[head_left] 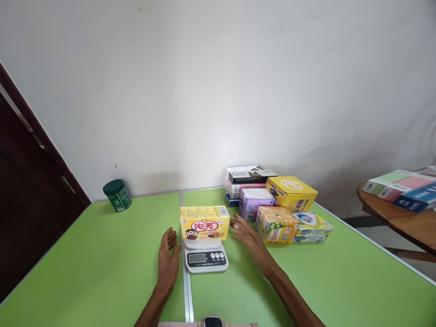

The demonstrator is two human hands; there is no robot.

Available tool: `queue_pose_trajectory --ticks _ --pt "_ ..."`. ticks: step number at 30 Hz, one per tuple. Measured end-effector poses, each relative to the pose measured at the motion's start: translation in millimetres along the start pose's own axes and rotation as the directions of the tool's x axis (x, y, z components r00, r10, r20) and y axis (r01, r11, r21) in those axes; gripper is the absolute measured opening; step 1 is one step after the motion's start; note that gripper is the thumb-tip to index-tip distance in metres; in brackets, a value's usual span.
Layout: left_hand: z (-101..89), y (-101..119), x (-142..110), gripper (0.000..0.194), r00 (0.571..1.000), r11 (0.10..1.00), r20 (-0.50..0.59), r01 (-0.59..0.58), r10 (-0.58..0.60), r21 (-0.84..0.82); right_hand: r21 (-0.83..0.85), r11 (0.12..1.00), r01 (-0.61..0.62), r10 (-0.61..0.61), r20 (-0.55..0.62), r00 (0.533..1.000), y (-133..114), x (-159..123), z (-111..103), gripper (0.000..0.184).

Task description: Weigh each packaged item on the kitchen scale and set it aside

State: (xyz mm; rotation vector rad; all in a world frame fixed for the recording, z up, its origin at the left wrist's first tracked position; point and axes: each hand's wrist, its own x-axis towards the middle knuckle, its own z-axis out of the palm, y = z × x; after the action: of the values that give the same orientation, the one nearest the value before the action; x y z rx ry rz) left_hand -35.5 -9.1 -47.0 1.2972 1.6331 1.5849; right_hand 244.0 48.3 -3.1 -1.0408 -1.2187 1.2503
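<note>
A yellow snack box (205, 222) with red lettering rests on a small white kitchen scale (205, 257) at the middle of the green table (95, 263). My left hand (168, 259) lies open just left of the scale, fingers apart, holding nothing. My right hand (243, 230) hovers open just right of the box, fingertips close to its end but apart from it.
Several boxes cluster at the back right: a purple pack (255, 202), a yellow carton (291, 192), an orange pack (275, 225), a black-and-white box (250, 174). A green tub (117, 195) stands far left. A wooden side table (402, 218) with boxes is at right. A smartwatch (213, 321) lies at the near edge.
</note>
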Motion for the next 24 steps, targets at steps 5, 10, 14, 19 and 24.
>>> queue_pose_trajectory --ticks 5,10,14,19,24 --pt "-5.1 -10 12 0.059 0.998 0.998 -0.025 0.050 -0.051 -0.043 -0.007 1.000 -0.002 0.001 -0.196 0.981 31 -6 -6 0.071" --pt "-4.7 -10 13 0.057 0.999 0.999 -0.011 0.053 -0.053 -0.005 -0.158 0.987 0.019 -0.055 -0.225 0.973 32 -4 3 0.069" --pt "-6.4 -5 12 0.057 0.998 0.998 -0.005 0.055 -0.055 0.024 -0.172 0.984 0.040 -0.078 -0.219 0.973 30 -6 3 0.067" --pt "-6.2 19 -1 0.061 0.994 0.971 -0.033 -0.094 0.104 0.222 -0.218 0.968 0.120 -0.173 -0.240 0.955 21 -20 17 0.058" --pt "4.3 37 -20 0.066 0.967 0.924 0.107 -0.251 0.230 0.288 -0.300 0.903 0.308 -0.368 -0.167 0.915 12 -37 49 0.058"
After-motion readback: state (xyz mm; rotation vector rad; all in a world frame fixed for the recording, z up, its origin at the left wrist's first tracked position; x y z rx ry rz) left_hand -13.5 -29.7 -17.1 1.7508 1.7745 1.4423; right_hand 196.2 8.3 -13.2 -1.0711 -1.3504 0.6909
